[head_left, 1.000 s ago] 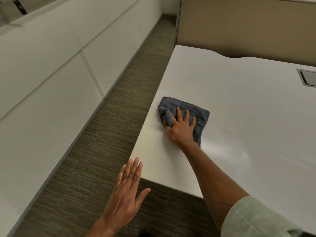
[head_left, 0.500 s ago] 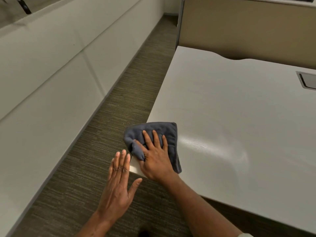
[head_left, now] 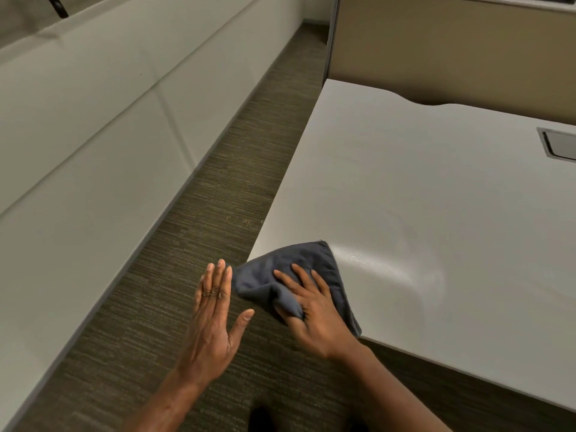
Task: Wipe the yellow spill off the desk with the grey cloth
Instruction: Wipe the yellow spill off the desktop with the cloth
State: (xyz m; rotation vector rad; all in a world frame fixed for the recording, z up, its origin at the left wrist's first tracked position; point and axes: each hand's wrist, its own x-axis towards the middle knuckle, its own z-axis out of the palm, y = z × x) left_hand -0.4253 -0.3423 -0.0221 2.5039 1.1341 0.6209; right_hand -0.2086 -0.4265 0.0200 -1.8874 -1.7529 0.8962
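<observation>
Fingers (head_left: 297,275) of right hand (head_left: 314,313) spread atop grey cloth (head_left: 308,257), desk (head_left: 436,198) corner

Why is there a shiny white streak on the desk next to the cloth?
Head view: that streak is glare, room light bouncing off the smooth desk beside the grey cloth; the wide lens also bends the desk edges, while the picture looks fairly sharp overall.

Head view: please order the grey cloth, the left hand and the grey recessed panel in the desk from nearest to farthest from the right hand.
1. Grey cloth, under the right hand at the desk corner.
2. Left hand, beside it, over the carpet.
3. Grey recessed panel, far right of the desk.
</observation>
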